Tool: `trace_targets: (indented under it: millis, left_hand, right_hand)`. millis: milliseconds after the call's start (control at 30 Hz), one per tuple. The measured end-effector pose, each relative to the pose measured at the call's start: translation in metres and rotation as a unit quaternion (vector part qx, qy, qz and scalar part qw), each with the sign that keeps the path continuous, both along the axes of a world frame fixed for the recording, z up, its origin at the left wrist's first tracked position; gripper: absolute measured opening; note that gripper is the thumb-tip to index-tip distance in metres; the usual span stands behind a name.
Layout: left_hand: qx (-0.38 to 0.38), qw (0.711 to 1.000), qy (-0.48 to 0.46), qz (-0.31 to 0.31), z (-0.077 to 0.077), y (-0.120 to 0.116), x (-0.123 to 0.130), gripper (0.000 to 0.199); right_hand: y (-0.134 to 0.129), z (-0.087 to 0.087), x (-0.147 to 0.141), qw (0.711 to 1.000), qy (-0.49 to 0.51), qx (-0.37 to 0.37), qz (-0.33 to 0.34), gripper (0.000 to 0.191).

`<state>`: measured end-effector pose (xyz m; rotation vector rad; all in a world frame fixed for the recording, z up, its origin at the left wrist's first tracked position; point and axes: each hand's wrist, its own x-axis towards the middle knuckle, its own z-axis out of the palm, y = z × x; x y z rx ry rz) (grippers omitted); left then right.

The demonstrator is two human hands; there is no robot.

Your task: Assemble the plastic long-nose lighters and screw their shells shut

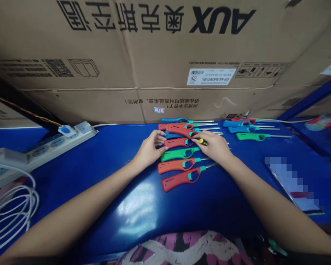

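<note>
Long-nosed gas lighters lie in a column on the blue table. My left hand [153, 146] has its fingers and thumb around the butt end of a red lighter [178, 142]. Closed over the nozzle side, my right hand [215, 145] has a yellow-and-black screwdriver handle [202, 141] sticking out of it; the tip is hidden. Its fingertips are by the red lighter's trigger guard. An orange-red lighter [180, 130] lies tilted just beyond, partly over a blue one. Nearer me are a green lighter [176, 154], an orange lighter [173, 166] and another red lighter [178, 181].
Several more lighters [249, 136] lie at the back right. A large cardboard box [160, 77] stands along the back edge. On the left are a power strip [55, 143] and a coiled white cable [13, 209]. A partly blurred flat packet [295, 184] lies at right.
</note>
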<state>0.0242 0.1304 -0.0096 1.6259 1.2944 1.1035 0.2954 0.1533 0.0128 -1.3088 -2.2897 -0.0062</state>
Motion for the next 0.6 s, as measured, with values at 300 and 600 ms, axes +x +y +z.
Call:
trace_targets:
  millis: [300,600]
  left_hand:
    - [0.085,0.956,0.265,-0.097,0.062,-0.043,-0.019,0.016]
    - [0.069,0.954,0.279,-0.090,0.030,-0.102,-0.018,0.026]
  right_hand:
    - [-0.007,0.018,-0.002,0.995,0.070,0.043,0.049,0.019]
    - [-0.049,0.092,-0.065,0.949,0.248,0.032,0.194,0.024]
